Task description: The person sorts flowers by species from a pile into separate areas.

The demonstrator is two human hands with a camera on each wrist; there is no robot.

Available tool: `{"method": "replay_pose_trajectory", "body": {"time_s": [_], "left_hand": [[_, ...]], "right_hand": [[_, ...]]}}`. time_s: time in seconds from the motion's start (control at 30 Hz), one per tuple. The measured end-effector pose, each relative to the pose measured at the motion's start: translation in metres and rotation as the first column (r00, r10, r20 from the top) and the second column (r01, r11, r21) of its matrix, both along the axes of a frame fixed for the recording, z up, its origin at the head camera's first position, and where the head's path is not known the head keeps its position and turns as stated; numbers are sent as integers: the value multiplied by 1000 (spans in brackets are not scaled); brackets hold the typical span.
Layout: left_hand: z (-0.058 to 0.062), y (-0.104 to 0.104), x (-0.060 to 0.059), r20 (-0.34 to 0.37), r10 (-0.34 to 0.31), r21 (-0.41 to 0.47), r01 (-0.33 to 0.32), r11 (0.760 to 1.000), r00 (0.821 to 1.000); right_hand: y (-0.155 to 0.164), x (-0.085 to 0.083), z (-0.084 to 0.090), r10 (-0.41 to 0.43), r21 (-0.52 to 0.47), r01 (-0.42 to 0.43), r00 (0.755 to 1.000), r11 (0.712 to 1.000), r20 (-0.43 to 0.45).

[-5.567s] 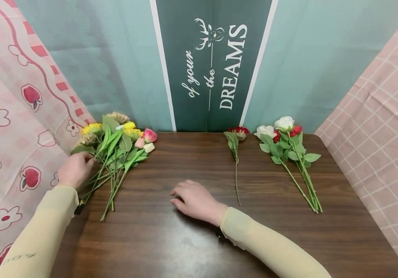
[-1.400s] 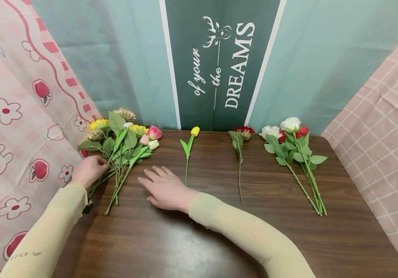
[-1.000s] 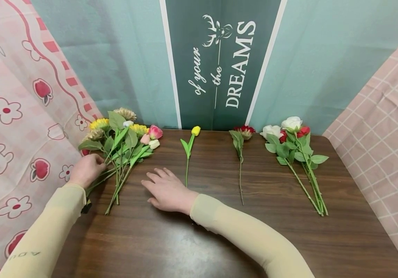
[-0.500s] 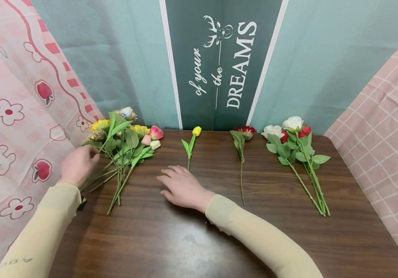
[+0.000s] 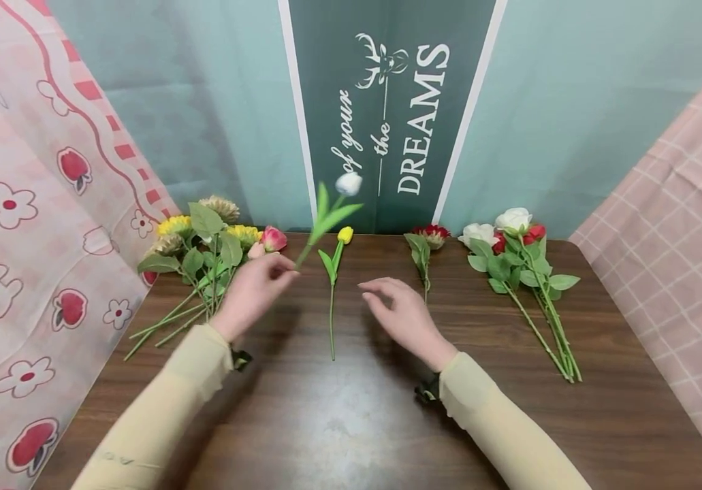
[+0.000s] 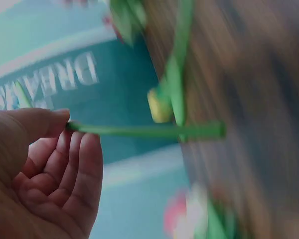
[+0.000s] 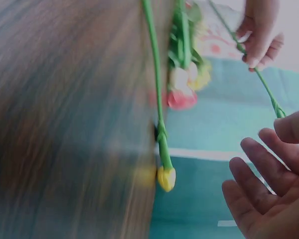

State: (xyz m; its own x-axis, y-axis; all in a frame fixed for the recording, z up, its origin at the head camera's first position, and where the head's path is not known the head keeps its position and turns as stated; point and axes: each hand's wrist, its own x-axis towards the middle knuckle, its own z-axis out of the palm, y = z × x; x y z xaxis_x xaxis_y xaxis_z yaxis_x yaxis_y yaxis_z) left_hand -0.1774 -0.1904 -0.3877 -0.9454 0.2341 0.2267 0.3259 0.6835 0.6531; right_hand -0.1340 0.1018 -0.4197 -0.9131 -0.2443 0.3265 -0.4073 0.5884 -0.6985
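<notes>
My left hand (image 5: 267,275) pinches the green stem of a white tulip (image 5: 348,183) and holds it slanted in the air above the table, bloom up and to the right. The left wrist view shows thumb and fingers of the left hand (image 6: 65,127) closed on that stem (image 6: 139,130). My right hand (image 5: 387,299) hovers with relaxed fingers, holding nothing, just right of a yellow tulip (image 5: 344,235) lying on the brown table (image 5: 338,422). In the right wrist view the right hand (image 7: 269,184) is spread open beside the yellow tulip (image 7: 166,178).
A mixed bunch of sunflowers and tulips (image 5: 210,245) lies at the table's left rear. A single red flower (image 5: 430,235) and a bunch of white and red roses (image 5: 510,245) lie to the right. Cloth backdrops close in the table's back and sides.
My left hand has drawn the white tulip out of the left bunch and lifted it toward the middle. My right hand has risen off the table and shifted right of the yellow tulip.
</notes>
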Motion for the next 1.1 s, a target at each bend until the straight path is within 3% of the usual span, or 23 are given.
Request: {"method": "replay_pose_trajectory", "body": {"time_s": [0.13, 0.23, 0.37, 0.47, 0.67, 1.1], "left_hand": [[-16, 68, 10, 83, -138, 176, 122, 977, 987], [-26, 105, 19, 137, -214, 261, 173, 950, 967], [-33, 136, 26, 189, -265, 358, 185, 915, 946], [-37, 149, 28, 212, -283, 398, 181, 899, 936], [-43, 160, 27, 234, -321, 449, 190, 873, 918], [-48, 159, 27, 259, -341, 458, 196, 867, 903]], "right_hand": [[22, 0, 4, -43, -262, 77, 990, 962, 134], [32, -1, 7, -24, -445, 131, 971, 886, 238], [41, -3, 10, -24, -585, 212, 950, 783, 313], [46, -5, 11, -45, -615, 253, 942, 747, 333], [53, -9, 7, -75, -646, 286, 940, 708, 333], [56, -12, 6, -119, -644, 317, 936, 697, 332]]}}
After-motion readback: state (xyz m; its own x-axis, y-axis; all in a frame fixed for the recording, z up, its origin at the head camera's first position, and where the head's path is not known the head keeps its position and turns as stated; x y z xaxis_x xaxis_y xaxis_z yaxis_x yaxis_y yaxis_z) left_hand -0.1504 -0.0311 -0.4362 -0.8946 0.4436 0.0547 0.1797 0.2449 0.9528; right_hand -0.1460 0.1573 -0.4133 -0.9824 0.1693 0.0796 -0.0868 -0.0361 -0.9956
